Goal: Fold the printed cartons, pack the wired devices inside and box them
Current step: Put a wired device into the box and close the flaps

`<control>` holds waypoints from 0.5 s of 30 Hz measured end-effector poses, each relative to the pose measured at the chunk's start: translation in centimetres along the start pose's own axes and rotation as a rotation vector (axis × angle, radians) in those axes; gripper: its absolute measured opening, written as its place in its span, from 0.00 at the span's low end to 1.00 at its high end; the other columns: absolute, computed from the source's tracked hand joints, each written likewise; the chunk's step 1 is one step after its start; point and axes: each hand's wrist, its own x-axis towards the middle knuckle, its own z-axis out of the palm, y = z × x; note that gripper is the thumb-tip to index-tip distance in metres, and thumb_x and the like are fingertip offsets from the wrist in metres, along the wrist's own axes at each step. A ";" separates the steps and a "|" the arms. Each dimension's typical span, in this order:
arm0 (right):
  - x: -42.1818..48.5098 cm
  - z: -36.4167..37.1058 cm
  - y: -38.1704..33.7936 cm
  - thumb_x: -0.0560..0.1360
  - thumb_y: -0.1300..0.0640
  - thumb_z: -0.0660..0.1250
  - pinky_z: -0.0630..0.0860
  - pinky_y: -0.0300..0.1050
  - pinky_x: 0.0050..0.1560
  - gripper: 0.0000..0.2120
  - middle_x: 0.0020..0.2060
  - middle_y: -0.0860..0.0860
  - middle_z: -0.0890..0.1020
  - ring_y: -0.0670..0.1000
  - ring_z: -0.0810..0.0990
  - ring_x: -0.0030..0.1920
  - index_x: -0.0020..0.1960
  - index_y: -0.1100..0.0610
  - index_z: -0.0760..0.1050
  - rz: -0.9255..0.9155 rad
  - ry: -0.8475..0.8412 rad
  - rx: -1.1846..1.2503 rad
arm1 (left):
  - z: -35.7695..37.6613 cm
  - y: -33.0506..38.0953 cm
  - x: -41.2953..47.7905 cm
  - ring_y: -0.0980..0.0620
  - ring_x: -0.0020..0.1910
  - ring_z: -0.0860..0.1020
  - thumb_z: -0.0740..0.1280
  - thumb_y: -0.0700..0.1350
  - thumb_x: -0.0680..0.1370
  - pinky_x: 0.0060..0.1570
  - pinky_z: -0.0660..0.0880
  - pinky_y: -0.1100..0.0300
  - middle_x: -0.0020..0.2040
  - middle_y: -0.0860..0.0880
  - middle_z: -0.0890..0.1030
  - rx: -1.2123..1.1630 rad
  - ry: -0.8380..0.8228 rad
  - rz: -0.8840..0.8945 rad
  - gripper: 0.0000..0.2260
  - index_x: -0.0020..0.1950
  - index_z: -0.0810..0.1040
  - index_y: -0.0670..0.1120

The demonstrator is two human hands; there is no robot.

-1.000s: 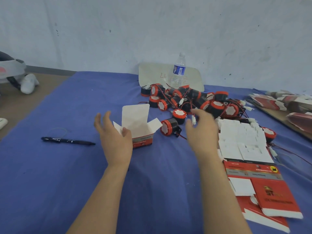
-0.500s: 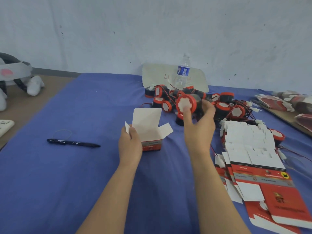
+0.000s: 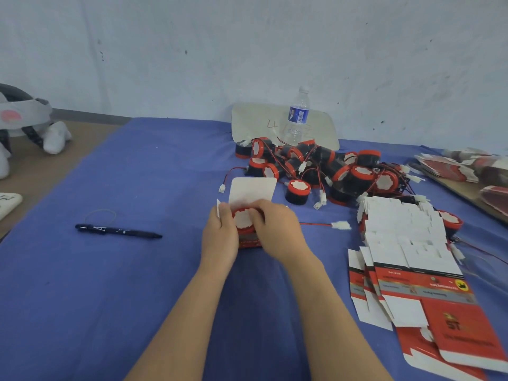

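- A person's two bare forearms reach forward over a surface covered in blue cloth [image 3: 143, 284]; both hands meet at its middle
- The left hand [image 3: 220, 235] wraps the left side of a small red printed carton [image 3: 248, 240] with white flaps; its grip is closed on the carton; the white lid flap stands upright behind
- The right hand [image 3: 277, 229] pinches a round black device with a red rim and white face [image 3: 243, 219]; its grip is closed on the device, which sits in the carton's open mouth; a red wire ending in a white plug [image 3: 341, 225] trails to the right
- Behind lies a pile of matching wired devices [image 3: 324, 169]; a clear plastic water bottle [image 3: 297, 118] stands beyond it
- To the right lies a stack of flat red and white cartons [image 3: 406, 259]
- To the left lies a black pen [image 3: 118, 231], well apart
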 end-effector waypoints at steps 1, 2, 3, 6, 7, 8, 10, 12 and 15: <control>-0.1 0.2 -0.1 0.82 0.56 0.55 0.70 0.51 0.56 0.13 0.49 0.54 0.82 0.55 0.76 0.49 0.60 0.56 0.75 0.007 0.025 0.016 | 0.0 -0.1 0.0 0.51 0.51 0.78 0.52 0.54 0.83 0.51 0.75 0.54 0.52 0.49 0.80 0.004 -0.013 0.001 0.15 0.58 0.74 0.47; -0.2 0.4 -0.2 0.82 0.56 0.55 0.70 0.50 0.55 0.12 0.45 0.54 0.82 0.55 0.75 0.45 0.60 0.57 0.74 0.019 0.048 0.035 | 0.0 -0.2 0.1 0.53 0.50 0.78 0.56 0.53 0.82 0.49 0.76 0.55 0.51 0.50 0.80 0.021 -0.020 0.010 0.12 0.57 0.74 0.48; -0.2 0.6 -0.3 0.82 0.57 0.54 0.69 0.48 0.55 0.11 0.40 0.53 0.80 0.54 0.72 0.42 0.59 0.57 0.72 0.034 0.061 0.026 | -0.1 -0.4 0.2 0.55 0.48 0.78 0.60 0.52 0.81 0.46 0.76 0.58 0.50 0.51 0.80 0.045 -0.026 0.026 0.09 0.56 0.73 0.49; -0.1 1.2 -0.5 0.82 0.55 0.52 0.62 0.47 0.63 0.10 0.41 0.51 0.78 0.53 0.74 0.46 0.55 0.56 0.71 0.060 0.069 -0.155 | -0.2 -0.7 0.1 0.62 0.44 0.77 0.66 0.46 0.78 0.36 0.73 0.69 0.48 0.56 0.80 0.087 -0.044 0.066 0.08 0.55 0.72 0.50; 0.0 1.4 -0.5 0.82 0.54 0.53 0.60 0.47 0.65 0.10 0.47 0.51 0.78 0.53 0.74 0.52 0.54 0.55 0.72 0.073 0.082 -0.204 | -0.2 -0.8 0.0 0.62 0.44 0.77 0.67 0.46 0.77 0.33 0.72 0.72 0.48 0.56 0.80 0.084 -0.043 0.069 0.09 0.55 0.72 0.50; 0.0 1.4 -0.5 0.81 0.53 0.54 0.58 0.48 0.65 0.11 0.53 0.50 0.77 0.53 0.71 0.58 0.54 0.54 0.74 0.085 0.099 -0.234 | -0.2 -0.7 0.0 0.62 0.43 0.77 0.68 0.46 0.77 0.32 0.71 0.73 0.47 0.57 0.79 0.085 -0.037 0.072 0.09 0.54 0.71 0.51; -0.2 1.0 -0.1 0.80 0.51 0.58 0.54 0.50 0.69 0.11 0.61 0.48 0.72 0.52 0.65 0.65 0.55 0.51 0.78 0.118 0.164 -0.244 | -0.1 -0.6 -0.1 0.62 0.43 0.76 0.69 0.46 0.76 0.32 0.70 0.72 0.45 0.57 0.78 0.099 -0.025 0.068 0.09 0.50 0.70 0.54; -0.4 -0.4 0.7 0.79 0.51 0.60 0.53 0.54 0.71 0.11 0.62 0.48 0.72 0.52 0.65 0.67 0.56 0.49 0.79 0.201 0.302 -0.199 | 0.0 -0.6 0.0 0.61 0.43 0.75 0.69 0.46 0.75 0.35 0.71 0.68 0.46 0.56 0.77 0.112 -0.021 0.060 0.09 0.50 0.69 0.52; -0.6 -3.2 2.8 0.79 0.50 0.60 0.56 0.56 0.69 0.12 0.62 0.52 0.75 0.55 0.67 0.67 0.59 0.49 0.77 0.448 0.385 -0.135 | 0.3 -0.5 0.1 0.57 0.44 0.75 0.68 0.44 0.75 0.36 0.70 0.66 0.46 0.55 0.76 0.130 -0.008 0.056 0.10 0.52 0.69 0.49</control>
